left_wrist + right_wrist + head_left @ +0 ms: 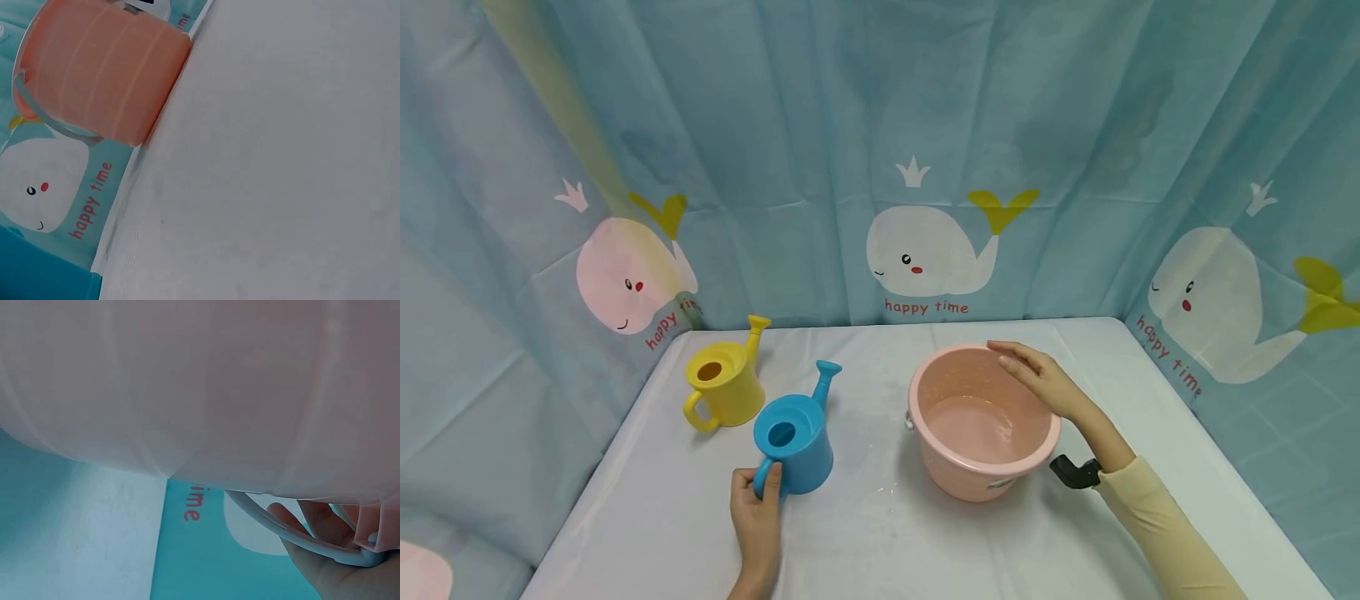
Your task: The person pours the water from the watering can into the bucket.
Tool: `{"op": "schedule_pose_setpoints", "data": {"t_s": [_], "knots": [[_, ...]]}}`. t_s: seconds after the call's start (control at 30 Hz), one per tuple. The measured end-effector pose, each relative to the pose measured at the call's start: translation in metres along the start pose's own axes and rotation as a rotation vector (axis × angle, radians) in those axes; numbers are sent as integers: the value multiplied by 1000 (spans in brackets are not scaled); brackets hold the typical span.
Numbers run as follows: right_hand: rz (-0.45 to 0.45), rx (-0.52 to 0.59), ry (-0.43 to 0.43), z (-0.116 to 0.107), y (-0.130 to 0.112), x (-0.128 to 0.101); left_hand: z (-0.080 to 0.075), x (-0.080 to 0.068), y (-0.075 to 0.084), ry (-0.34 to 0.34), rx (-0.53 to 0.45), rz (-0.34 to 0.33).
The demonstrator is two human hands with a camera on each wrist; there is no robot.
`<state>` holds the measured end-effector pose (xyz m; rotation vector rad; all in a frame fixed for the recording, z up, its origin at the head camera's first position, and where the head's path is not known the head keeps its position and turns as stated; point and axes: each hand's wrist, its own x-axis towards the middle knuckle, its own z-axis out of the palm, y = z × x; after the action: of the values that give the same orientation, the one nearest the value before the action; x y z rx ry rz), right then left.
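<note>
In the head view my left hand [757, 517] grips the handle of a blue watering can [805, 454], thumb on top. The can stands upright on the white table, its spout pointing away; only its edge [44, 269] shows in the left wrist view. A pink bucket [973, 479] with a little water inside stands to the right. My right hand [1045, 382] holds the bucket's far right rim, thumb side over the opening. In the right wrist view the fingers [319, 519] show outside the wall, behind the grey bail handle [300, 540].
A yellow watering can [733, 392] stands behind and left of the blue one. Small water drops lie on the white tabletop [880, 550] left of the bucket. A blue curtain [820, 150] with whale prints encloses the table's back and sides. A black camera mount [1075, 472] sits at my right wrist.
</note>
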<state>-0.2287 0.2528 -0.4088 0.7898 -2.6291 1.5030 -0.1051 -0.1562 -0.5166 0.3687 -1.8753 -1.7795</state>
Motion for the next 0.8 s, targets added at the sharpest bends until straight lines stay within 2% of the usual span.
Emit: {"op": "schedule_pose_setpoints", "data": {"t_s": [0.17,0.37,0.6,0.8], "knots": [[7,11,-3,0,-10,-1,-2,5,-3,12,-34,51],[14,6,1,0,-2,-1,-7,11,0,11,-87,124],[11,-6,5,-1,-3,-1,-13,21,14,-31,-210,229],[20,6,-4,0,-12,-1,-17,24,29,-61,-213,242]]}}
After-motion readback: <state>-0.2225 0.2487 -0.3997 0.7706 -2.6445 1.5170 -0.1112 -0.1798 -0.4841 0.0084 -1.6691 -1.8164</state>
